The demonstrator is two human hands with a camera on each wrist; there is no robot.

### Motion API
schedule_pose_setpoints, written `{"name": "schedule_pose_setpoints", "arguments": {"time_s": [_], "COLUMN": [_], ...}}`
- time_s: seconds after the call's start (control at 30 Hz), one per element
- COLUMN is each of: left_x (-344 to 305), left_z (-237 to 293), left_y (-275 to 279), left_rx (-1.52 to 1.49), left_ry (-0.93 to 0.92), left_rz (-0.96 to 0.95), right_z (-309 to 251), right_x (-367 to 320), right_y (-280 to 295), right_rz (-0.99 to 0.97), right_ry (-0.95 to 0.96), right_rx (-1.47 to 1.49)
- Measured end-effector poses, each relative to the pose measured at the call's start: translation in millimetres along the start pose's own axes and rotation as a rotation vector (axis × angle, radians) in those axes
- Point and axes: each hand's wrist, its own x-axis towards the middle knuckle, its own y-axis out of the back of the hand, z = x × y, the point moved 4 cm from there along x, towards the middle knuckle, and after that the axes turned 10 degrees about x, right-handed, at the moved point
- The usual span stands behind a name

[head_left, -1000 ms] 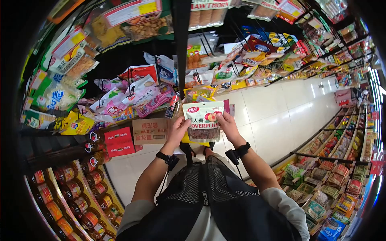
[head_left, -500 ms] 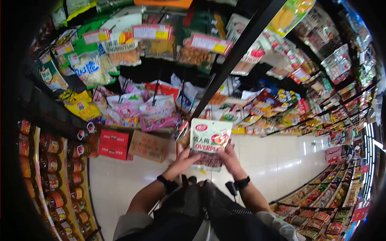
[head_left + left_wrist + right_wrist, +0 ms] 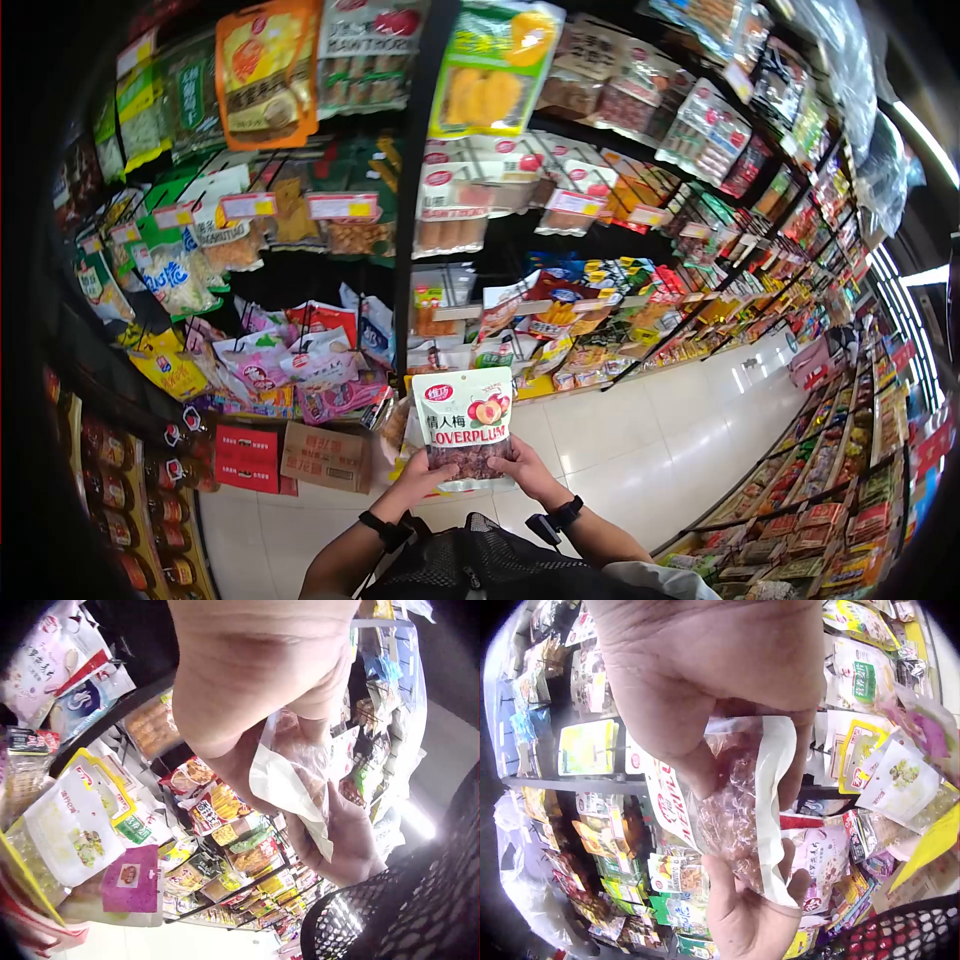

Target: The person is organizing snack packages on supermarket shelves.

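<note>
A pouch of dried plums, white on top with red lettering and a clear window below, stands upright in front of the body in the head view. My left hand grips its lower left corner, thumb over the front. The lower right corner is held by my right hand in the same way. Dark plums show through the window in the right wrist view. The fingers behind the pouch are mostly hidden. Beside the hands in the left wrist view are a white-and-yellow snack bag and a purple packet.
Hanging snack bags fill the rack ahead, among them a yellow-green mango-coloured bag. A black upright post divides it. On the floor at left are a red box and a brown carton, near shelved jars.
The head view has tilted up, showing more of the upper rack. Both hands now hold the pouch by its lower corners; a second ago they held it higher along its sides.
</note>
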Motion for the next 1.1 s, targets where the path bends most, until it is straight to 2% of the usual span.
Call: {"name": "schedule_pose_setpoints", "arguments": {"time_s": [0.27, 0.4, 0.47, 0.57, 0.67, 0.77, 0.8, 0.9, 1.03, 1.1], "left_x": [32, 42, 46, 61, 69, 81, 89, 116, 150, 170], "left_z": [-23, -16, -22, -31, -2, 41, 51, 77, 132, 165], "left_y": [-120, -181, -202, -230, -253, -268, -273, -280, -297, -302], "left_rx": [-0.016, -0.047, -0.009, -0.03, -0.034, 0.153, 0.134, 0.146, 0.071, 0.089], "left_ry": [0.057, -0.001, 0.058, 0.027, 0.037, -0.118, -0.143, -0.218, -0.325, -0.434], "left_rz": [-0.152, -0.18, -0.247, -0.347, -0.326, -0.258, -0.245, -0.222, -0.243, -0.235], "right_z": [-32, -45, -56, -69, -82, -106, -117, -165, -230, -268], "right_x": [-94, -137, -156, -179, -185, -179, -175, -166, -139, -123], "right_y": [87, 120, 133, 151, 163, 173, 175, 174, 188, 185], "right_rz": [0.126, 0.165, 0.186, 0.245, 0.264, 0.291, 0.303, 0.283, 0.241, 0.218], "right_ry": [0.126, 0.191, 0.233, 0.283, 0.344, 0.405, 0.424, 0.484, 0.619, 0.662], "right_rx": [0.018, 0.037, 0.038, 0.036, 0.05, 0.05, 0.048, 0.091, 0.003, -0.001]}}
